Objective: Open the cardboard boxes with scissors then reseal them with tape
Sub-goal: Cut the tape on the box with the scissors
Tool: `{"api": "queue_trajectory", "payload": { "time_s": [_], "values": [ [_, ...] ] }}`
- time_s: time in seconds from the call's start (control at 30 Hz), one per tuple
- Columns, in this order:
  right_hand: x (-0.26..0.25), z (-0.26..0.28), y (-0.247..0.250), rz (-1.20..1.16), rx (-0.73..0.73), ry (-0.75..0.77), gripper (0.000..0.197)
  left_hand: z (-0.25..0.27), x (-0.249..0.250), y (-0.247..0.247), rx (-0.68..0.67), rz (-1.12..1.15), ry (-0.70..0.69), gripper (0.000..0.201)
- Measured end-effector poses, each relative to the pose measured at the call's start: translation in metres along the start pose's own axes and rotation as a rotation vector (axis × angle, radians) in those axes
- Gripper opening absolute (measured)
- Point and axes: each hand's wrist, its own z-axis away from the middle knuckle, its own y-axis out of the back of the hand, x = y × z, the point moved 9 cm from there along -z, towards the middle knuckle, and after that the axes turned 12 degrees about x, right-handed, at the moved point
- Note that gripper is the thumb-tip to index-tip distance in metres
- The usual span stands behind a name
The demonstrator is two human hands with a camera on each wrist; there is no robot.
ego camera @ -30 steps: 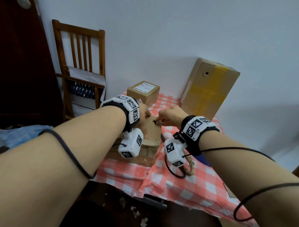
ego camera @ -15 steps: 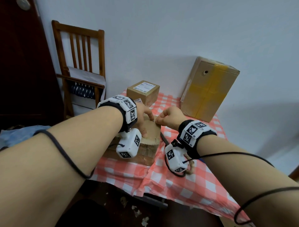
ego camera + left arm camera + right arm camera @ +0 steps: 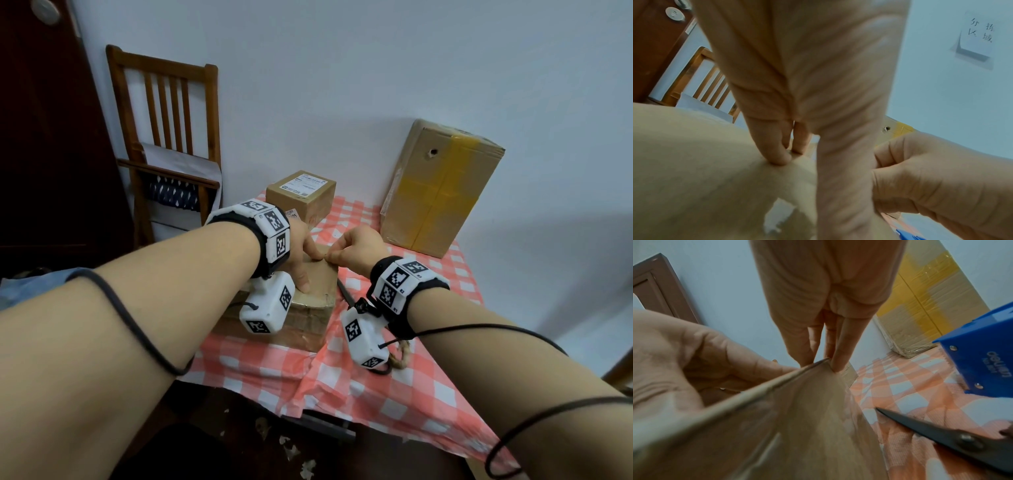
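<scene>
At the centre of the head view, the left hand (image 3: 301,253) presses straight fingers on the near cardboard box (image 3: 315,294), largely hidden by the wrists. The right hand (image 3: 356,248) pinches its flap corner with curled fingers. Scissors (image 3: 941,436) lie lower right on the bench (image 3: 376,394), handles cut off.

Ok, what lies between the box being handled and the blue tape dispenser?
The scissors lie on the checked cloth there, beside the box. The right wrist view shows it; in the head view the right wrist hides the dispenser.
</scene>
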Motion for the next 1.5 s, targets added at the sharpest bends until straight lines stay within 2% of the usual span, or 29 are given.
{"api": "queue_trajectory", "payload": {
  "time_s": [0.1, 0.17, 0.3, 0.6, 0.67, 0.8, 0.87, 0.97, 1.0, 1.07, 1.17, 1.27, 1.33, 1.37, 1.47, 1.5],
  "values": [
    [0.005, -0.001, 0.001, -0.071, 0.032, -0.026, 0.005, -0.001, 0.0, 0.0, 0.01, 0.001, -0.005, 0.081],
    [0.01, -0.002, 0.001, -0.138, 0.044, -0.071, 0.002, -0.001, -0.001, 0.0, 0.011, 0.018, -0.003, 0.083],
    [0.004, -0.002, -0.002, -0.102, 0.01, -0.014, 0.009, -0.001, 0.0, -0.001, -0.005, 0.04, -0.006, 0.086],
    [0.003, -0.004, -0.005, -0.03, 0.013, 0.019, 0.007, -0.001, -0.001, -0.005, -0.012, 0.039, 0.019, 0.086],
    [0.004, -0.004, -0.006, -0.041, 0.019, 0.002, 0.016, -0.002, -0.002, -0.006, -0.014, 0.032, 0.022, 0.086],
    [0.019, -0.006, 0.007, -0.188, 0.097, -0.135, 0.029, 0.0, -0.002, -0.006, -0.014, 0.063, 0.052, 0.085],
    [0.029, -0.007, 0.019, -0.212, 0.14, -0.165, 0.028, 0.0, -0.001, -0.006, -0.011, 0.104, 0.079, 0.078],
    [0.04, -0.001, 0.036, -0.209, 0.155, -0.179, 0.021, -0.001, 0.007, -0.009, 0.001, 0.131, 0.106, 0.039],
    [0.044, 0.001, 0.041, -0.206, 0.155, -0.187, 0.021, -0.002, 0.008, -0.01, 0.018, 0.12, 0.114, 0.032],
    [0.054, 0.006, 0.05, -0.197, 0.157, -0.204, 0.024, -0.006, 0.009, -0.01, 0.062, 0.071, 0.139, 0.037],
    [0.075, 0.013, 0.067, -0.126, 0.182, -0.238, 0.034, -0.012, 0.018, 0.0, 0.17, -0.043, 0.097, 0.026],
    [0.098, 0.022, 0.089, 0.007, 0.22, -0.268, 0.026, -0.013, 0.04, 0.015, 0.296, -0.067, 0.032, 0.019],
    [0.113, 0.029, 0.101, 0.121, 0.215, -0.284, 0.026, -0.016, 0.06, 0.017, 0.322, -0.03, -0.005, 0.017],
    [0.12, 0.033, 0.103, 0.18, 0.18, -0.288, 0.027, -0.018, 0.072, 0.016, 0.322, -0.014, -0.024, 0.019],
    [0.137, 0.045, 0.098, 0.312, 0.044, -0.302, 0.027, -0.026, 0.104, 0.006, 0.301, -0.005, -0.076, 0.005],
    [0.142, 0.049, 0.094, 0.349, 0.005, -0.304, 0.032, -0.028, 0.111, 0.002, 0.291, -0.003, -0.079, 0.009]
  ]
}}
